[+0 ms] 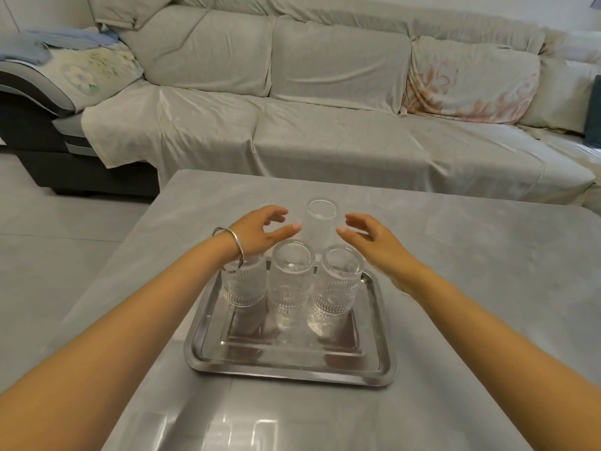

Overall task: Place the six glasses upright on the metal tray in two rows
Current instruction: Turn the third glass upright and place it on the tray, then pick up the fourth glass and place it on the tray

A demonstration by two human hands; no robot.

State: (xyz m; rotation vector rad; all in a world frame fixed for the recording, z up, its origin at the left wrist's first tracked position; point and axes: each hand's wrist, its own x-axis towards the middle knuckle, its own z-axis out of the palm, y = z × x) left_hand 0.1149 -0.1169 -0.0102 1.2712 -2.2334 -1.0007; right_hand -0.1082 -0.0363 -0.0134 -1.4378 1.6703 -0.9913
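A shiny metal tray (290, 362) lies on the grey table. Three ribbed glasses stand upright in its far row: the left glass (242, 284) partly behind my wrist, the middle glass (290, 275), and the right glass (338, 281). Beyond the tray a taller smooth glass (320, 224) stands upright on the table. My left hand (260, 231), with a silver bangle on the wrist, is open just left of that tall glass. My right hand (370, 242) is open just right of it. Neither hand touches the glass. The tray's near half holds nothing.
The grey table (471, 288) extends right and toward me. A long sofa (325, 109) under a pale cover stands behind the table. Grey tiled floor (65, 239) lies to the left.
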